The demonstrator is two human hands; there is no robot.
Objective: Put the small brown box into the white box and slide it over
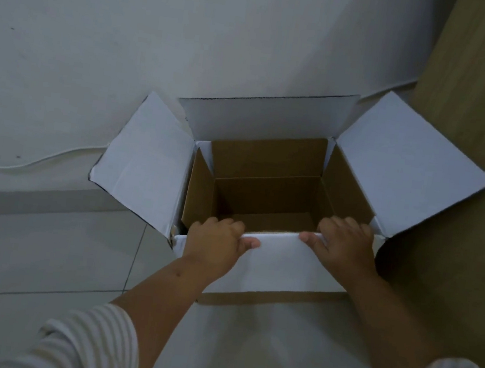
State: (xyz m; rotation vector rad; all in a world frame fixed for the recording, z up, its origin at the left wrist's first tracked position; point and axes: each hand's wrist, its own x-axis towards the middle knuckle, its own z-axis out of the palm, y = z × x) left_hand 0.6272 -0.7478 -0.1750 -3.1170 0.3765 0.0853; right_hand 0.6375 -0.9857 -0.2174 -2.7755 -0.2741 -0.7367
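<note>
White box (143, 159): on the floor (43, 251) against the wall (131, 32), flaps spread open.
Brown box (269, 156): nested inside the white box, top open, white showing at its corners.
Left grip (215, 241): fingers curled over the near rim into the opening, thumb on the white near flap.
Right grip (343, 245): same hold, further right on that rim.
Sleeves (87, 342): striped, pushed up the forearms.
Cable (39, 163): white, lying along the wall's foot.
Wood panel (475, 90): right of the box.
</note>
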